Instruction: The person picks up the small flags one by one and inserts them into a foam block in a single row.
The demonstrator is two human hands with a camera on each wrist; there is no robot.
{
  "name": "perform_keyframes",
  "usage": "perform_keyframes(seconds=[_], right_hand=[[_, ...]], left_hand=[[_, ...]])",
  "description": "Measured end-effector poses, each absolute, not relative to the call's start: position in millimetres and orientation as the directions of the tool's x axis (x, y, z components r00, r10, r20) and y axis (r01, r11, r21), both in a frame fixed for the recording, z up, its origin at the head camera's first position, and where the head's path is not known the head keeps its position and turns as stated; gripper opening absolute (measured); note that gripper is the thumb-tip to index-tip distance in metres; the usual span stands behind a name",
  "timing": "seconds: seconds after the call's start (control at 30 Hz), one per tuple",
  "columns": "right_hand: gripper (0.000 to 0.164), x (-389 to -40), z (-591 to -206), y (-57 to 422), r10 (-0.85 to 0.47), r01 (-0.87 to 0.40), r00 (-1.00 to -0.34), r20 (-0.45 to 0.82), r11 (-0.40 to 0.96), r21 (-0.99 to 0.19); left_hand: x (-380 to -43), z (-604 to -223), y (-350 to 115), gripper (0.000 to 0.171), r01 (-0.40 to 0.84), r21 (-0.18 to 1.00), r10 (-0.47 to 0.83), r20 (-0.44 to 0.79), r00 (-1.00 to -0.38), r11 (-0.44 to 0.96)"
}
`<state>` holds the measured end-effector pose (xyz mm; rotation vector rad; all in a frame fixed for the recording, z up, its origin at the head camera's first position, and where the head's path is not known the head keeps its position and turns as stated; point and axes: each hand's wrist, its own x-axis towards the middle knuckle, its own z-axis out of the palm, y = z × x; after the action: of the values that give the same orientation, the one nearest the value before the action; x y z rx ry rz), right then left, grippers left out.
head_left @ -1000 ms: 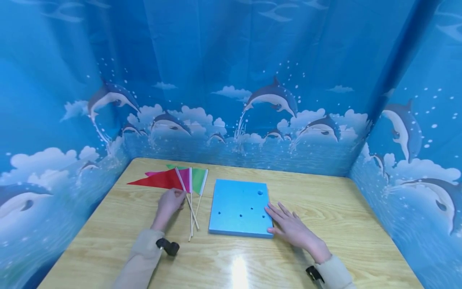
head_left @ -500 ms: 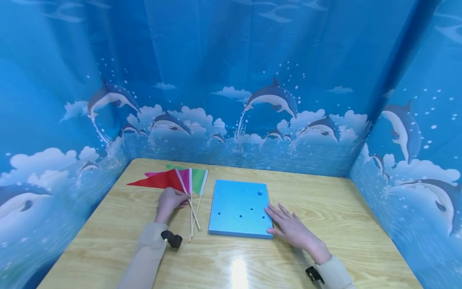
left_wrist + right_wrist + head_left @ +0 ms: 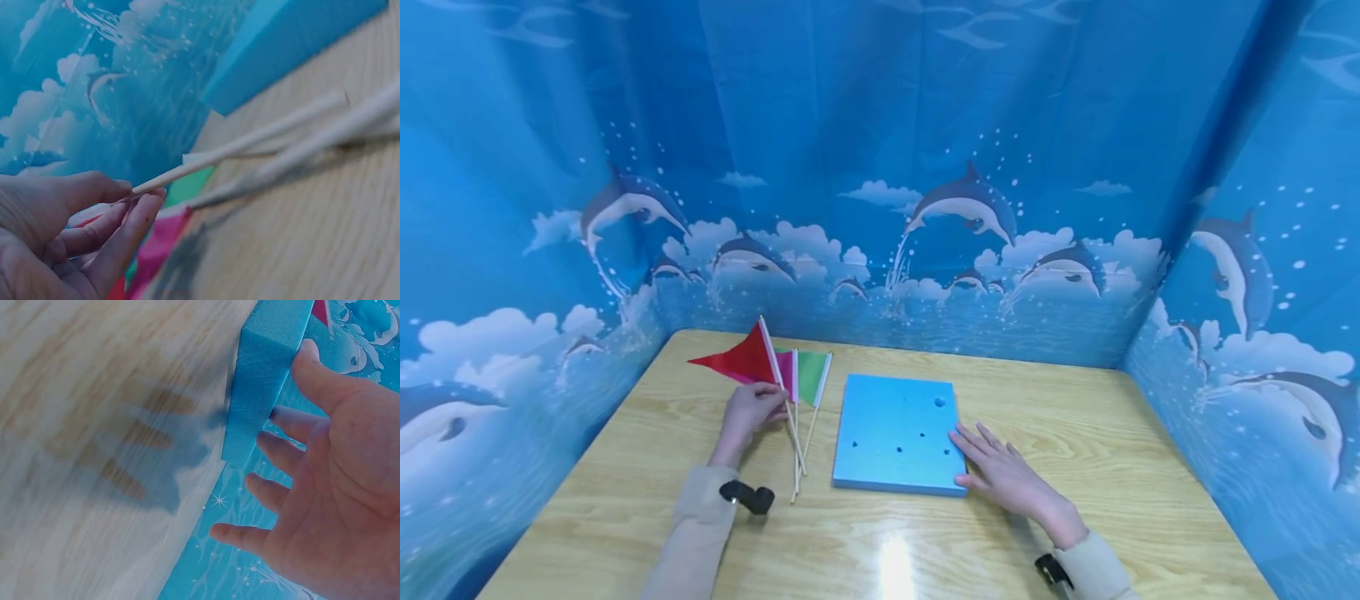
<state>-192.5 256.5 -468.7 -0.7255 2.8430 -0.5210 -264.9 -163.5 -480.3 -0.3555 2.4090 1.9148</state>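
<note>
My left hand (image 3: pixel 751 412) pinches the wooden stick of a red pennant flag (image 3: pixel 751 357) between thumb and fingers, just below the cloth. The red flag is tilted up, its top above the other flags. A magenta flag (image 3: pixel 786 367) and a green flag (image 3: pixel 812 375) lie partly under it, their sticks crossing toward me. In the left wrist view the pinched stick (image 3: pixel 206 161) runs off to the right. My right hand (image 3: pixel 1006 472), fingers spread and straight, rests its fingertips on the right edge of a blue foam block (image 3: pixel 887 417) with several holes in its top.
The blue block lies mid-table, right of the flags. Light wood table (image 3: pixel 1060 408) surrounds it. A blue curtain (image 3: pixel 865 208) printed with dolphins and clouds encloses the back and both sides.
The left hand has taken hold of the red flag's stick and raised its cloth end, which moved up and slightly right. The right hand and the blue block stay put.
</note>
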Motion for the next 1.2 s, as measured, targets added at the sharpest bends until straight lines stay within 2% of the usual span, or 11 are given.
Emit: perform_keyframes(seconds=[0.43, 0.7, 0.97, 1.2], right_hand=[[0.069, -191.4, -468.9, 257.1, -0.484, -0.432, -0.873, -0.065, 0.827, -0.360], [0.067, -189.3, -471.1, 254.8, -0.488, -0.450, -0.872, -0.043, 0.832, -0.323], [0.065, -188.4, -472.1, 255.3, -0.497, -0.470, -0.867, -0.030, 0.838, -0.277], [0.065, -189.7, -473.6, 255.8, -0.501, -0.475, -0.865, -0.028, 0.836, -0.275]], left_hand=[[-263.2, -431.6, -117.4, 0.030, -0.020, 0.982, -0.087, -0.004, -0.996, 0.188], [-260.2, -411.5, -77.5, 0.027, 0.123, 0.986, -0.039, 0.128, -0.991, 0.117], [-264.0, -407.5, -30.9, 0.019, 0.307, 0.951, -0.004, 0.307, -0.952, -0.016], [-253.5, -408.4, 17.1, 0.016, 0.457, 0.889, 0.010, 0.458, -0.889, -0.038]])
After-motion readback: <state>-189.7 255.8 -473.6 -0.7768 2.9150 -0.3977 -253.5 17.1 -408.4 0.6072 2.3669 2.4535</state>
